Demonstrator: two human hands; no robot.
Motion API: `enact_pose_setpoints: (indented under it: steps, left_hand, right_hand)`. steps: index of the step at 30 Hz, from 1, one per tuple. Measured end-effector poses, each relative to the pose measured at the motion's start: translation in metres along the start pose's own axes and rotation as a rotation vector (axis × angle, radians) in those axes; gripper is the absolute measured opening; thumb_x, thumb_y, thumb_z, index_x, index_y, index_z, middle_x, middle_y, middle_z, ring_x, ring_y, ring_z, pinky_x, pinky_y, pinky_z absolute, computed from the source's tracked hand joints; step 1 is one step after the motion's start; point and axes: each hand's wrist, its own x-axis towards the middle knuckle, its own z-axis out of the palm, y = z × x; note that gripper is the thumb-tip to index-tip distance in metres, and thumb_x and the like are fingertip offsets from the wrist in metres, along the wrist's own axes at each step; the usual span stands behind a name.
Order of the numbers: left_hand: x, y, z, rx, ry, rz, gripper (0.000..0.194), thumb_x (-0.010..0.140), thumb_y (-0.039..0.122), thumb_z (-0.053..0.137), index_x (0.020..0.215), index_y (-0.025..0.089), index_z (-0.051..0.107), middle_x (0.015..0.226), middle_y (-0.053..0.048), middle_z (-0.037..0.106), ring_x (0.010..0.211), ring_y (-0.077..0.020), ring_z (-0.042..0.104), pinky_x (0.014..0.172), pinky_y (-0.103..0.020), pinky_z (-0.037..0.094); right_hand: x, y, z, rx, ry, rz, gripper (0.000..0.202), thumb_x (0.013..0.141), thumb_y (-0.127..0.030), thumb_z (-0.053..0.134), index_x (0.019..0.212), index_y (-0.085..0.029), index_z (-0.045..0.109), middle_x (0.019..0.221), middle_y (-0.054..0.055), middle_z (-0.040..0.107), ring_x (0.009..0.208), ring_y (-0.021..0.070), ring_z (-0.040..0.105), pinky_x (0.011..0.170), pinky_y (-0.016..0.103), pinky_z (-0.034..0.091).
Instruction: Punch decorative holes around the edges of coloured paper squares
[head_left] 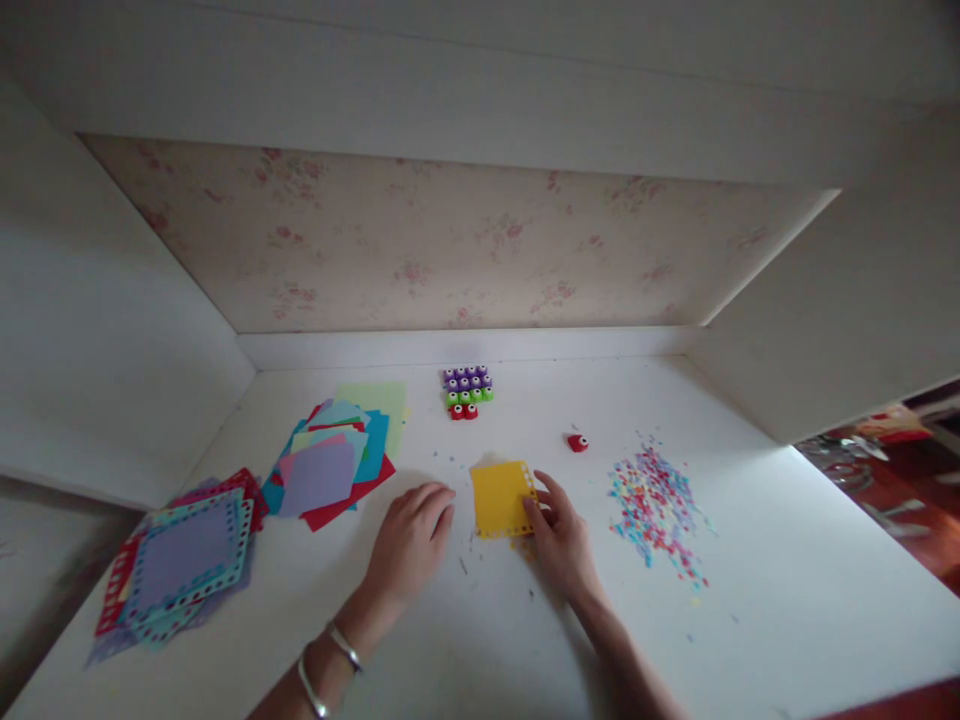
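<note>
A square of yellow paper (496, 500) lies at the middle of the white table, with punched holes along its right and bottom edges. My right hand (564, 545) grips its right edge between thumb and fingers. Just left of the sheet, my left hand (411, 535) rests on the table with its fingers curled together, apart from the paper, and nothing shows in it. A red craft punch (577, 442) with an eye-like spot lies beyond my right hand. Some yellow bits are scattered by the paper's lower edge.
Purple, green and red punches (469, 385) stand in rows near the back. A stack of plain coloured paper (322, 475) lies left, with hole-edged sheets (187, 550) nearer the left edge. Colourful confetti (656, 505) is heaped at right. White panels enclose the table's sides.
</note>
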Motion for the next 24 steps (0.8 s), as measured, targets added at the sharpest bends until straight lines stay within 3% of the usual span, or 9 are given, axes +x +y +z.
enact_pose_setpoints:
  steps: [6, 10, 18, 24]
  left_hand:
    - [0.090, -0.025, 0.008, 0.056, -0.006, 0.035, 0.032, 0.095, 0.015, 0.050, 0.124, 0.019, 0.061, 0.129, -0.009, 0.063, 0.114, -0.0231, 0.059, 0.100, -0.039, 0.048]
    - [0.125, -0.028, 0.017, 0.091, -0.029, 0.114, 0.037, 0.094, 0.010, 0.046, 0.128, 0.018, 0.060, 0.137, -0.011, 0.059, 0.125, -0.0265, 0.052, 0.104, -0.043, 0.042]
    - [0.137, -0.019, 0.020, 0.120, -0.057, 0.169, 0.043, 0.086, -0.005, 0.042, 0.112, 0.019, 0.065, 0.113, -0.011, 0.069, 0.117, -0.0275, 0.054, 0.108, -0.054, 0.029]
    - [0.128, -0.012, 0.017, 0.098, -0.137, 0.206, 0.028, 0.088, 0.001, 0.047, 0.090, 0.017, 0.069, 0.096, -0.012, 0.069, 0.106, -0.0264, 0.059, 0.099, -0.042, 0.041]
  right_hand:
    - [-0.001, 0.008, -0.001, -0.189, 0.068, -0.117, 0.043, 0.092, -0.053, 0.052, 0.106, -0.017, 0.070, 0.090, 0.011, 0.074, 0.067, 0.0198, 0.066, 0.059, 0.029, 0.053]
    - [0.001, 0.006, -0.003, -0.233, 0.096, -0.190, 0.038, 0.092, -0.050, 0.053, 0.096, -0.017, 0.074, 0.094, 0.011, 0.074, 0.071, 0.0194, 0.064, 0.063, 0.029, 0.052]
    - [0.002, 0.002, -0.001, 0.002, 0.119, -0.022, 0.054, 0.079, -0.062, 0.067, 0.104, -0.014, 0.071, 0.059, 0.001, 0.063, 0.051, 0.0149, 0.054, 0.046, 0.025, 0.042]
    - [0.001, 0.002, -0.003, 0.096, 0.117, 0.032, 0.057, 0.077, -0.062, 0.070, 0.106, -0.014, 0.070, 0.061, 0.002, 0.066, 0.055, 0.0165, 0.060, 0.047, 0.025, 0.045]
